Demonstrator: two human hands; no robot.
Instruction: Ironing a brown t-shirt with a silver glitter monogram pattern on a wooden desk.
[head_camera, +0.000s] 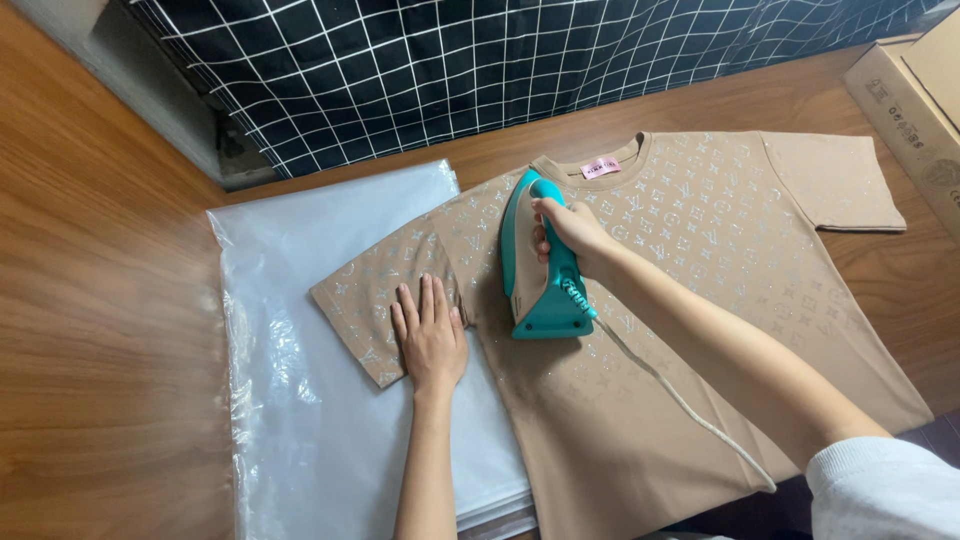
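While our left hand (430, 335) lay flat with fingers spread on the tan T-shirt's (700, 300) sleeve, our right hand (565, 228) gripped the teal iron (535, 265). We judged pressing underway; gliding next needed the cloth held taut.

L hand (430, 335) flat, fingers spread; R hand (570, 228) in closed grip.

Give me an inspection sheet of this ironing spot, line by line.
Surface: wooden table.
Job's things: teal iron on a tan patterned T-shirt laid flat.
Clutter: stack of clear plastic bags under the shirt's sleeve; cardboard box at the edge.
Grippers: left hand flat on the sleeve; right hand gripping the iron's handle.
Cables: iron's cord runs across the shirt.
Surroundings: dark checked cloth behind the table.
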